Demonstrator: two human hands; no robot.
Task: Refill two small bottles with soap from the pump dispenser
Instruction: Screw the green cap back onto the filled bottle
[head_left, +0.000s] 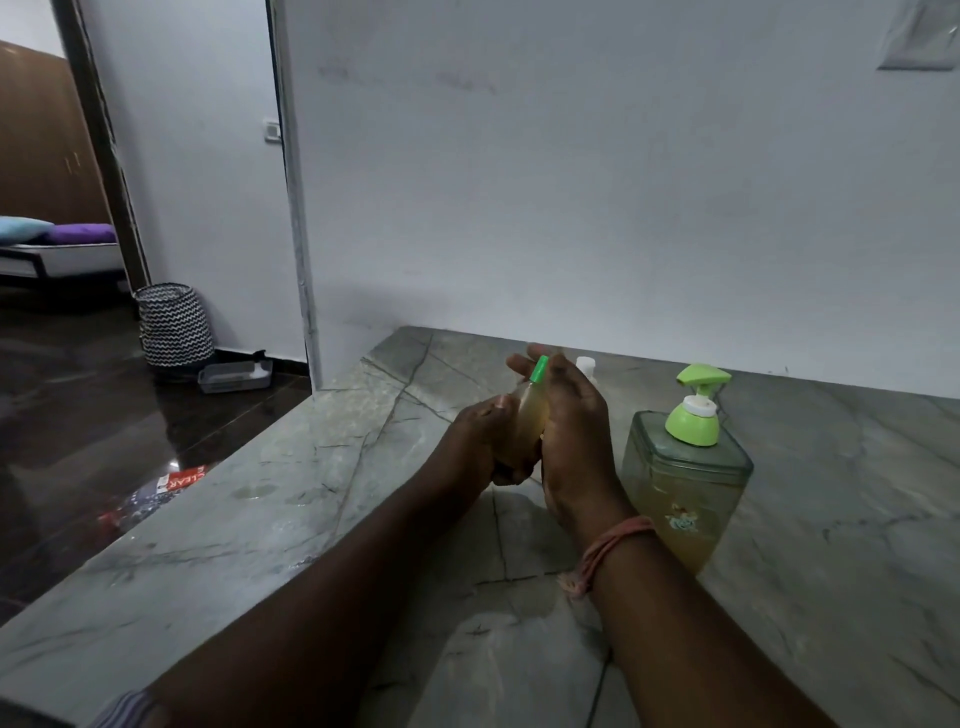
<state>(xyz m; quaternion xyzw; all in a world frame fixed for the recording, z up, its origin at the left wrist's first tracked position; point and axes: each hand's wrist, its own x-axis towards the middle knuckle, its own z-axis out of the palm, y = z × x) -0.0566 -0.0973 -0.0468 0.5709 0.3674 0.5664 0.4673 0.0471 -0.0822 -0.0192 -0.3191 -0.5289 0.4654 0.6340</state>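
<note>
A small bottle (531, 410) with a green cap and yellowish soap inside stands tilted between both hands above the marble counter (311, 493). My left hand (480, 441) grips its lower body from the left. My right hand (569, 415) wraps around it from the right, fingers reaching up beside the green cap. Behind my right hand the white top of a second small bottle (586, 365) shows; its body is hidden. The pump dispenser (685, 483), a clear square jar part full of yellow soap with a green pump head, stands just right of my right hand.
A white wall rises right behind the counter. The counter's left edge drops to a dark glossy floor with a zigzag-patterned basket (174, 325), a small grey tray (235, 375) and a red packet (176, 480). A doorway at far left shows a bed.
</note>
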